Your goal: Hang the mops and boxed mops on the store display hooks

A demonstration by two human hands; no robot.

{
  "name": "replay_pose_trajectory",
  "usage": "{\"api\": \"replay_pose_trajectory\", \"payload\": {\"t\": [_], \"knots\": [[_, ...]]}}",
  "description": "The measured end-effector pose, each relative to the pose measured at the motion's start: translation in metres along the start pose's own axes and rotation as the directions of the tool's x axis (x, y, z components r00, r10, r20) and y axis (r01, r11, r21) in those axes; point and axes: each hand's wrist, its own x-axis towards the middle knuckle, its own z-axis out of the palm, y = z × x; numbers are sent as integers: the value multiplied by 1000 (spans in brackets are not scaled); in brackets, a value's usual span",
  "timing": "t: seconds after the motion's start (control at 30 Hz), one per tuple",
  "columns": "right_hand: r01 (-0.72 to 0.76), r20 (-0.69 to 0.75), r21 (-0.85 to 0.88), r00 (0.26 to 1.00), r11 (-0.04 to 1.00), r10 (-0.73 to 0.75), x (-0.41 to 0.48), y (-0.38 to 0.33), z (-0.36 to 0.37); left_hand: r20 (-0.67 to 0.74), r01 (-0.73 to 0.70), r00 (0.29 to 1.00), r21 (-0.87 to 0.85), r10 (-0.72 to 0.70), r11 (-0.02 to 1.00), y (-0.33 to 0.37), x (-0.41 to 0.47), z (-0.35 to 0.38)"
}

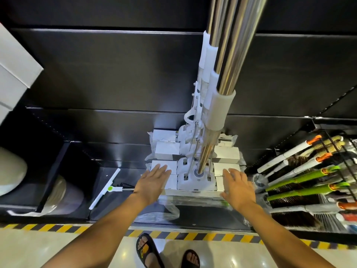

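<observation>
Setting: store display with a black back panel, a black base shelf below it, and a pale tiled floor edged by yellow-and-black hazard tape.
Mops: several mops bunched at the middle of the shelf, against the back panel.
Axis: upright; the chrome handles run up out of the top of the view, and the white collars and heads are at the bottom.
Mop heads: white mop heads lie one behind another, their long sides parallel to the shelf's front edge, with clear plastic wrap loose around them.
Left hand: the left hand is flat, fingers straight and spread, over the left end of the front heads; it holds nothing, and contact cannot be told.
Right hand: the right hand is slack and empty, fingers slightly bent, at the right end of the front heads.
Open room: bare shelf shows in front of the heads, up to the front edge.
Left of mops: a white squeegee lies slanted on the shelf; past a divider at the left end sit white rounded goods.
Right end: a wire rack holds brushes with green and orange grips, lying side by side.
Upper left: white box.
Floor: two feet in black sandals just outside the tape.
</observation>
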Motion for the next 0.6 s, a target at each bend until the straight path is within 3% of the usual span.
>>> {"api": "replay_pose_trajectory", "payload": {"t": [0.27,0.6], "knots": [[37,36,48,999,998,-39,-9,-3,-18,29,56,998,26,-57,998,13,-8,-16],[-3,3,88,1000,996,3,-38,-3,-68,-82,63,995,106,-55,992,30,-45,-68]]}}
